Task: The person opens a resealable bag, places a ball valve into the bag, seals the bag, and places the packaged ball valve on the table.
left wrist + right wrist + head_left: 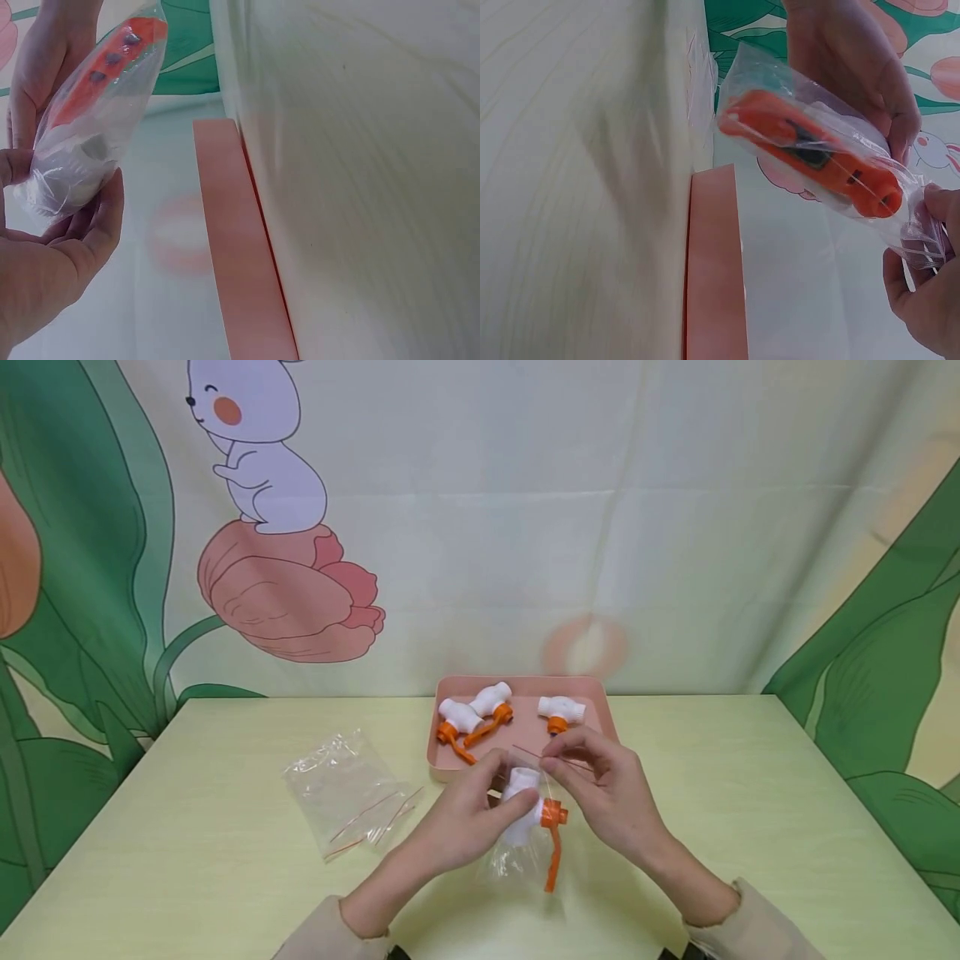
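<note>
A white plastic ball valve (523, 783) with an orange lever handle (554, 860) is inside a clear zip bag (754, 71). My left hand (472, 818) grips the valve through the film, thumb across the white body. At the bag's mouth, my right hand (611, 789) pinches the edge by the thin red zip line (528, 752). In the left wrist view, the valve's white body (67, 176) lies between the left thumb and fingers. The orange lever (802, 146) shows through the film in the right wrist view. Both hands are raised off the table, in front of the tray.
Behind the hands, a pink tray (525, 683) holds a pair of valves (461, 717) on its left and another valve (562, 708) on its right. Flat clear zip bags (337, 785) with red lines lie left of the tray. A printed curtain (465, 527) hangs behind the table (232, 827).
</note>
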`<state>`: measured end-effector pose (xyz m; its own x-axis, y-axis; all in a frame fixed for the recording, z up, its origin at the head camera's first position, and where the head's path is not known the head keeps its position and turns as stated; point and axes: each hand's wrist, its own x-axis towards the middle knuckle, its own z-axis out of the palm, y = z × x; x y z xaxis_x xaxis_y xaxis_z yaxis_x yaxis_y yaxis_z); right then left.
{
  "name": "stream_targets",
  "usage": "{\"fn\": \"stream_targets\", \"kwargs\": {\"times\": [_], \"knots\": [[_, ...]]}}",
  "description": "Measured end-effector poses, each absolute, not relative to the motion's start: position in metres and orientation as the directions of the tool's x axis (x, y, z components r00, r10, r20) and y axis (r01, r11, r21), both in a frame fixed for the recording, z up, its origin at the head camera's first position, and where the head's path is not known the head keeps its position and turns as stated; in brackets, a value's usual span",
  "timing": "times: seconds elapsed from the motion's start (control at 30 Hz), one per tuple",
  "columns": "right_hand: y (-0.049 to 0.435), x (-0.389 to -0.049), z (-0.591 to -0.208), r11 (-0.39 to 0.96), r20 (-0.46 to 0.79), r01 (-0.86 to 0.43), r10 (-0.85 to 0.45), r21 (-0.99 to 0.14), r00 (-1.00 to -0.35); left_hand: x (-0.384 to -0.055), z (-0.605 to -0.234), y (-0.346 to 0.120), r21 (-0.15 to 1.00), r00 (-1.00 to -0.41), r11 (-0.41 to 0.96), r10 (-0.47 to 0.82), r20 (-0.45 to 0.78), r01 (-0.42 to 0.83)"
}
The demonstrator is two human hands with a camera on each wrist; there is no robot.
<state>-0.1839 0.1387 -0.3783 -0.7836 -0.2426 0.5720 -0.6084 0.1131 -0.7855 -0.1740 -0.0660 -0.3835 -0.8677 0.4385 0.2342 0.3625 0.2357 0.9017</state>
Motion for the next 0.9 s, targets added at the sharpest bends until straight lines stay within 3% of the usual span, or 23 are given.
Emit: {"fn": "stream_targets", "kwargs": {"times": [0.3,0.53,0.9], "knots": [[0.142,-0.185,-0.376,0.133,0.557,-0.589,-0.218,-0.797,-0.802,-0.173,-0.383,-0.064,0.909,-0.893,0.236,0.381,0.240,0.344],[0.149,-0.187,-0.376,0.189,0.421,-0.450,-0.176,-0.872,-0.890,-0.175,-0.382,-0.064,0.919,-0.920,0.217,0.295,0.259,0.329],[0.151,-0.187,-0.375,0.163,0.319,-0.349,-0.185,-0.923,-0.930,-0.177,-0.382,-0.063,0.939,-0.932,0.137,0.231,0.280,0.316]]}}
